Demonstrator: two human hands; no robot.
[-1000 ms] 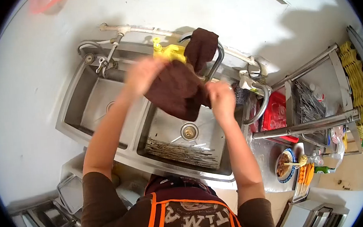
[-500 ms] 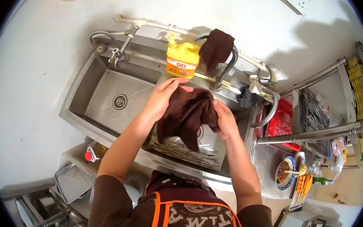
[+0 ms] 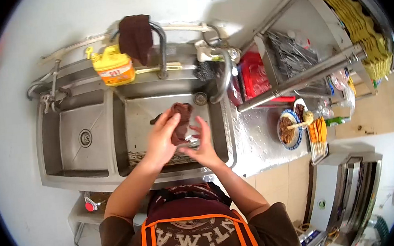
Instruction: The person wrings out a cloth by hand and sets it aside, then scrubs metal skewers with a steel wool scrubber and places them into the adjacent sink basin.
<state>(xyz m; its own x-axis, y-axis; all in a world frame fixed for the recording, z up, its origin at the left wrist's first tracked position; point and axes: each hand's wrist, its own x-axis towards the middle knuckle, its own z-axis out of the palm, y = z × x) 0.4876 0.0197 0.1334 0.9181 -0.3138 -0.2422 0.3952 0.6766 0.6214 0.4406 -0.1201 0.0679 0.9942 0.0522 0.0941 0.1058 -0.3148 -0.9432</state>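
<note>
Drawn together from its earlier spread between both hands, the brown cloth (image 3: pixel 182 123) is now a bunched bundle in the left hand (image 3: pixel 161 139), above the middle of the sink's right basin (image 3: pixel 143 111). That grip is closed around the cloth, thumb pressed across it. Opposite, the right hand (image 3: pixel 202 145) has its fingers parted and curved beside the bundle; its grip is open, though whether a fingertip touches the fabric I cannot tell. Thin sticks (image 3: pixel 137 158) lie along the basin's near edge, partly hidden by the wrists. At the sink's back edge stands a yellow bottle (image 3: pixel 113 66), beside a second brown cloth (image 3: pixel 135 37) draped over the faucet (image 3: pixel 161 47). Right of the sink, a blue-rimmed bowl (image 3: pixel 286 130) sits on the table (image 3: pixel 261 141).
</note>
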